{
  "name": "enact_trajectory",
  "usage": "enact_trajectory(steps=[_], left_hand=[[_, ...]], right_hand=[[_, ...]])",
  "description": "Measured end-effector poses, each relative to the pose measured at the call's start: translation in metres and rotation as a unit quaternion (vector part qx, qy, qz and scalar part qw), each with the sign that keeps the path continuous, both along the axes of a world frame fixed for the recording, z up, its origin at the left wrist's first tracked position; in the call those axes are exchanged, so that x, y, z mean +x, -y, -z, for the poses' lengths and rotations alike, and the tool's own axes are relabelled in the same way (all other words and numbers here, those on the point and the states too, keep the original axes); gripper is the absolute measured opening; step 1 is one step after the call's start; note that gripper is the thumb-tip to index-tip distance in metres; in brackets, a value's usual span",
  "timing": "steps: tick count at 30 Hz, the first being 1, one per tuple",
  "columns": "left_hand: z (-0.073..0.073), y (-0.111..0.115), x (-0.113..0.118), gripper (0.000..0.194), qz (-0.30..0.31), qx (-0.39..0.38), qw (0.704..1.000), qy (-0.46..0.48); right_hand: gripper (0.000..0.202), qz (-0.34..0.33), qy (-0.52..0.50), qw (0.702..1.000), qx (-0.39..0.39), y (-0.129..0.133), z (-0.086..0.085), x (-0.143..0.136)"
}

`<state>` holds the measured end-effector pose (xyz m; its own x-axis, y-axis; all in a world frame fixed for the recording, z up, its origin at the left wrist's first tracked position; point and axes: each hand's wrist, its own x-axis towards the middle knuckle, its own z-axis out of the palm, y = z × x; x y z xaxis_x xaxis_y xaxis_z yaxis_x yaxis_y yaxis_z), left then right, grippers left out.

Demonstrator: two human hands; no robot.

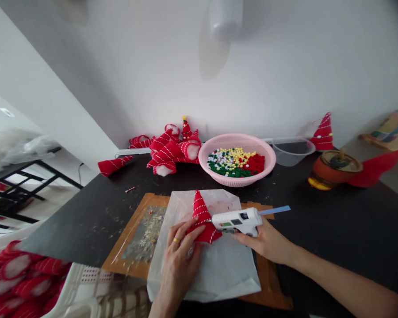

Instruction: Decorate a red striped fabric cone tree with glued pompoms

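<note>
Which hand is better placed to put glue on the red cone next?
Probably the right hand: it holds the glue gun, which points at the red cone. The left hand is busy steadying the cone.

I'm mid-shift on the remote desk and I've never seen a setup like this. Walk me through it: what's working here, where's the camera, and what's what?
There is no robot here: a person works with two bare hands. The single picture comes from a camera worn on their head, looking forward and down.

The right hand grips a white glue gun, with a blue stick poking out of its back and its tip at a red cone trimmed with striped cord. The left hand has its fingers on that cone, over a white sheet.

Behind, on the dark table, are a pile of red pieces, a pink basket of small coloured balls and a clear tub.
</note>
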<state>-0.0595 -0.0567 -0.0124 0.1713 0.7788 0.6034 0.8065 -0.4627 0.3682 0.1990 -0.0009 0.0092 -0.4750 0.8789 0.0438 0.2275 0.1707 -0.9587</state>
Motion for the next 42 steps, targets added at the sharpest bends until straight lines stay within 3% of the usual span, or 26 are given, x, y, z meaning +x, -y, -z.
enact_trajectory(steps=[17, 28, 34, 38, 42], left_hand=[[-0.0001, 0.0015, 0.0014, 0.038, -0.004, -0.013, 1.0, 0.02], [0.0027, 0.0011, 0.0016, 0.055, -0.045, -0.045, 0.998, 0.01], [0.0039, 0.0012, 0.0017, 0.05, -0.048, -0.062, 0.997, 0.01], [0.0028, 0.001, 0.0027, 0.047, -0.05, -0.059, 0.997, 0.019], [0.0003, 0.0006, 0.0039, 0.044, -0.046, -0.053, 0.997, 0.023]], right_hand=[[0.028, 0.018, 0.014, 0.999, 0.028, 0.0027, -0.003, 0.0018], [0.023, 0.006, 0.018, 1.0, 0.013, 0.0027, -0.0073, 0.0033], [0.022, 0.003, 0.029, 0.999, 0.012, 0.0024, -0.0075, 0.0043], [0.023, 0.003, 0.007, 1.0, -0.01, 0.0028, -0.0047, 0.0038], [0.028, 0.05, -0.048, 0.997, -0.043, 0.0035, -0.0029, 0.0025]])
